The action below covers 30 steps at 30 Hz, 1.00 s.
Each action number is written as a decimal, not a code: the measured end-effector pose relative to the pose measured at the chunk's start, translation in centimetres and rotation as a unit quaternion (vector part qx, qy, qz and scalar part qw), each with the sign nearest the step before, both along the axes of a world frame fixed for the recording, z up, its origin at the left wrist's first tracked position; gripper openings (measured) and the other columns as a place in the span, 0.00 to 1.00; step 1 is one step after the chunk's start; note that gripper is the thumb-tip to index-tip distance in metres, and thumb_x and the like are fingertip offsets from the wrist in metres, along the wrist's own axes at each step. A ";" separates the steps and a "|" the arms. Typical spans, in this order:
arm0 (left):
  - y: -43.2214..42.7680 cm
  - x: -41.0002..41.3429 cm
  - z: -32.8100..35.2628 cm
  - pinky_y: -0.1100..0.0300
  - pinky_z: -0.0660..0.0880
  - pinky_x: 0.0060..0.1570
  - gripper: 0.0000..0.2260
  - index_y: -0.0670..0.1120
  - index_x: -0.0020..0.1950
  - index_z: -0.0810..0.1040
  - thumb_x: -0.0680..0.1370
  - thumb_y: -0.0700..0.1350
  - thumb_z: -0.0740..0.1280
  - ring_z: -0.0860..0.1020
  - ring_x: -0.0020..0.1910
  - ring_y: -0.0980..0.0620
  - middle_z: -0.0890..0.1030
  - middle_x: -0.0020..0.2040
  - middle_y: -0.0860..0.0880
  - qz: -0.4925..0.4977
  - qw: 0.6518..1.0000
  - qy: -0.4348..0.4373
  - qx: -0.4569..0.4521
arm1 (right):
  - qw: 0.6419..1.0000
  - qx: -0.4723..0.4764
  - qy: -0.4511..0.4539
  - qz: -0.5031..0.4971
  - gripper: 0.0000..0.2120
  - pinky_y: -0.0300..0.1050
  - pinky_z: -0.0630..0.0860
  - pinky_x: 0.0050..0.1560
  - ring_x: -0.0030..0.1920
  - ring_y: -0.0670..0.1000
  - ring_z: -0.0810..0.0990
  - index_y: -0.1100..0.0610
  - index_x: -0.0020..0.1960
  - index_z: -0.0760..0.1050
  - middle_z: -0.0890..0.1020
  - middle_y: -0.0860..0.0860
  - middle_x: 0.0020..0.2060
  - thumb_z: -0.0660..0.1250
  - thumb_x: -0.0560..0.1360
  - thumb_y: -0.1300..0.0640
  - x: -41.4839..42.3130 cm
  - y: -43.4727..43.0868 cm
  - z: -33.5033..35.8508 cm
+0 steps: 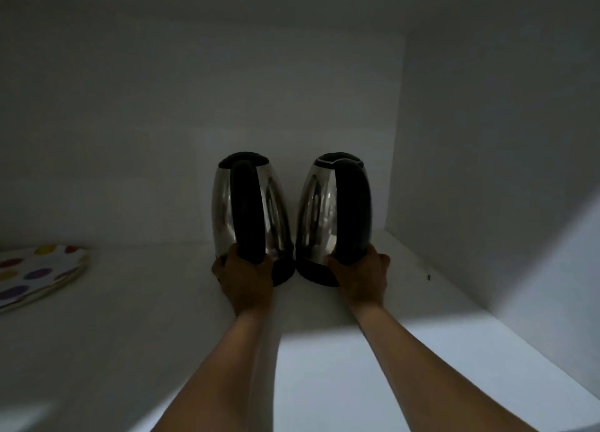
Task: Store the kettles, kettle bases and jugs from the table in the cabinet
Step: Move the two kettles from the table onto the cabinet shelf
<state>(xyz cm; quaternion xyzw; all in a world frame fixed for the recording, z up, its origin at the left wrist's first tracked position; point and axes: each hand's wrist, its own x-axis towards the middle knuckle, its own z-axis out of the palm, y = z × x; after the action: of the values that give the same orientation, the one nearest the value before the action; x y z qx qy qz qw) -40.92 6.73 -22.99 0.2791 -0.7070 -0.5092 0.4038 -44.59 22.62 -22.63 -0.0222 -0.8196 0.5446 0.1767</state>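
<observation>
Two steel kettles standing upright, side by side, deep inside the dim white cabinet (487, 172), close to its back wall and nearer the right side wall than the left. Left kettle (224, 204) and right kettle (313, 211) near each other but apart higher up, a narrow dark gap between the shiny bodies; black bottoms almost meeting at the shelf. Black lids on top, black handles facing the camera, running down the front of each body.

Left hand (246, 279) wrapped around the lowest part of the left kettle's handle, fingers (217, 266) curled round its left side, thumb on the right, closed in a grip; handle rising straight up out of the fist, kettle body behind and above the knuckles. Right hand (360, 276) likewise closed on the foot of the right kettle's handle, thumb on the left side, fingers hooked round the right edge; kettle above and behind the hand, its black bottom showing just left of the thumb. Both forearms bare, reaching in from the lower edge.

Shelf floor (438, 350) white, partly lit at the front right, shadowed further in. At far left on the same shelf, well apart from the kettles, a stack of plates (35, 276) with coloured dots, cut off by the edge. Small dark speck on the shelf right of the right hand.
</observation>
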 end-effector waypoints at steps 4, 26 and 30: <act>-1.1 -3.1 0.1 0.45 0.79 0.52 0.18 0.37 0.56 0.80 0.68 0.42 0.75 0.79 0.56 0.35 0.80 0.55 0.34 0.017 1.000 -0.012 0.001 | 1.000 0.003 0.002 0.031 0.30 0.51 0.76 0.58 0.54 0.62 0.78 0.59 0.64 0.72 0.69 0.55 0.54 0.77 0.67 0.50 -4.0 -1.0 0.2; -1.2 17.1 2.3 0.50 0.72 0.62 0.25 0.36 0.71 0.62 0.78 0.43 0.65 0.74 0.65 0.38 0.74 0.66 0.37 0.009 0.952 -0.277 -0.129 | 0.975 0.149 -0.067 0.150 0.36 0.50 0.67 0.67 0.71 0.65 0.67 0.66 0.77 0.52 0.61 0.66 0.73 0.67 0.77 0.58 8.7 -2.6 0.8; 0.6 28.9 2.3 0.50 0.69 0.64 0.21 0.40 0.70 0.64 0.80 0.45 0.64 0.72 0.66 0.39 0.71 0.67 0.38 0.047 0.937 -0.276 -0.207 | 0.956 0.191 -0.013 0.222 0.25 0.54 0.70 0.63 0.67 0.65 0.70 0.59 0.72 0.63 0.66 0.61 0.70 0.65 0.78 0.53 21.5 -3.3 1.5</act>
<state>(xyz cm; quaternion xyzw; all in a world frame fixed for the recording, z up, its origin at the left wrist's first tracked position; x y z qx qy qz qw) -11.98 7.37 -20.68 0.3521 -0.8663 -0.2349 0.2652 -23.11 19.32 -21.15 0.1873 -0.8949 0.4028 0.0422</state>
